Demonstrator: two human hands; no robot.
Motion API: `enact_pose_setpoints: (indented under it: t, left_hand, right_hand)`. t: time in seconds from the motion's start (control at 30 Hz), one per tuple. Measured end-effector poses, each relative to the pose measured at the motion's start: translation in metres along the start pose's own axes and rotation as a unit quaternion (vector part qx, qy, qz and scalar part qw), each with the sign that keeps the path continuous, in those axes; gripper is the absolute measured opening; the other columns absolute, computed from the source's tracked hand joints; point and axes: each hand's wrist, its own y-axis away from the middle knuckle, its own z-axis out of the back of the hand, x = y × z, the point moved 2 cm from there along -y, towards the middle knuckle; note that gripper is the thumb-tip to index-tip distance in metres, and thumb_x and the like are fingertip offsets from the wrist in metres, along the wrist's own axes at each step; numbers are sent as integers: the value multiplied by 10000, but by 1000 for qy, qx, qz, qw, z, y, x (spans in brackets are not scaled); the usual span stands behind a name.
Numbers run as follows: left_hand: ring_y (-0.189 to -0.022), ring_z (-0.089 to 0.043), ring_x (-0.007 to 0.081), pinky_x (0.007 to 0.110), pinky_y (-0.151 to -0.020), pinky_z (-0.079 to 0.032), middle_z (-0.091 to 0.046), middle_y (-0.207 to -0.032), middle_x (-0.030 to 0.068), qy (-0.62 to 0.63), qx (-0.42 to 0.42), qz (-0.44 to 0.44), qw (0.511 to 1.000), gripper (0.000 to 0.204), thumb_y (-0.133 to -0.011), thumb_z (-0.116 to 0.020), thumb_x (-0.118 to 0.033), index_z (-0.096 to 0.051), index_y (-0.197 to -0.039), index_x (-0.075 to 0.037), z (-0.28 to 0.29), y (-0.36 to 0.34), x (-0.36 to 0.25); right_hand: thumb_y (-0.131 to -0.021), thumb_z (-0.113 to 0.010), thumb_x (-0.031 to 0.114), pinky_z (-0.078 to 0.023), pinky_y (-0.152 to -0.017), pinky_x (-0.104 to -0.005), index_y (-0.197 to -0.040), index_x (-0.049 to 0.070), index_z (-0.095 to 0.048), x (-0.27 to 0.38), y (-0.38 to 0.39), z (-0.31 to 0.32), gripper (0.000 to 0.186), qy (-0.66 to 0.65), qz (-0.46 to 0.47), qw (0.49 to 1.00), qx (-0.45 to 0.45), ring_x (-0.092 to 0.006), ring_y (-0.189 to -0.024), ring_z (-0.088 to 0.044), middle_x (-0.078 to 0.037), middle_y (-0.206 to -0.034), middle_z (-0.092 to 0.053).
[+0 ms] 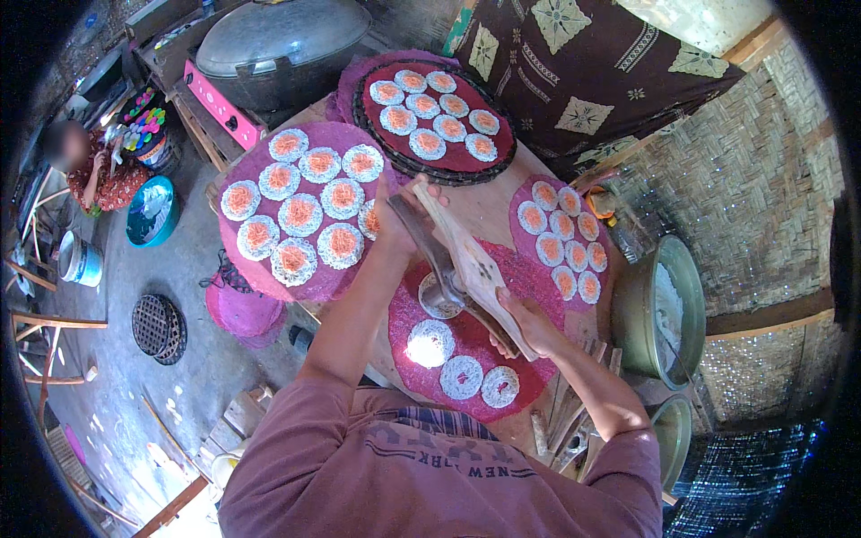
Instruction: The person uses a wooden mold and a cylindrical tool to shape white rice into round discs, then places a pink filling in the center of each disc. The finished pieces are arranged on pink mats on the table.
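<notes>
A wooden two-armed press [471, 260] with a round cup-like part [438, 291] under its middle is held across the pink-red round mat [529, 377]. My left hand [402, 215] is closed around its far end. At its near end, my right hand [522, 325] is wrapped about both wooden arms. Below the press, white lacy discs [462, 377] lie on the mat; one is partly hidden by the cup. To the left, a pink round mat [256, 161] carries several white discs topped with orange shreds [341, 244].
More topped discs sit on a dark-rimmed round tray [363, 112] and a smaller pink mat [529, 247]. A large green basin [628, 305] with white contents stands at right. A big lidded pot [282, 40] is far left. A seated person [108, 175] is beside a teal basin [134, 235].
</notes>
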Motion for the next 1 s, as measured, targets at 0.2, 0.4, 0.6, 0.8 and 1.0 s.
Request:
enact_pose_setpoints:
  t: [0.2,0.4,0.6,0.8,1.0]
  left_hand:
    - [-775,-554,260,419,-736,-454,-560,-743,21,41,102,3,994,469,-928,-381,-602,-572,-916,-174,-4,-34,-15]
    - [-782,-524,282,338,-587,-457,-543,-756,43,148,193,8,970,481,-957,-358,-583,-576,-928,-154,9,-43,-11]
    - [-774,-516,252,328,-585,-451,-535,-749,27,187,194,-28,963,452,-962,-375,-551,-573,-915,-147,16,-44,-19]
    - [-678,-529,183,334,-545,-461,-548,-705,6,69,212,-143,964,385,-965,-446,-488,-597,-858,-151,-21,-35,-72]
    - [-561,-489,195,337,-542,-404,-537,-568,-7,-39,192,-148,969,521,-920,-441,-630,-618,-719,-184,-107,27,-116]
  right_hand:
    - [-913,-423,653,-495,-415,-303,-951,14,-586,28,-6,6,660,20,24,1000,-1,-178,-507,-611,-111,-693,-626]
    - [-871,-253,772,-587,-498,-352,-1335,48,-441,7,-52,-5,880,-319,106,903,268,-270,-634,-690,-206,-950,-665]
    - [-957,-401,551,-510,-484,-250,-1364,92,-432,-37,-110,-21,614,-466,105,799,365,-196,-596,-647,-212,-990,-647]
    - [-984,-482,292,-431,-985,-404,-1355,24,-478,-29,-88,-11,458,479,279,812,-183,-338,-1141,-571,-175,-1210,-619]
    - [-912,-540,428,-175,-1140,-534,-1395,57,-446,-42,-85,-4,616,484,318,780,-236,-427,-1370,-292,-224,-1450,-382]
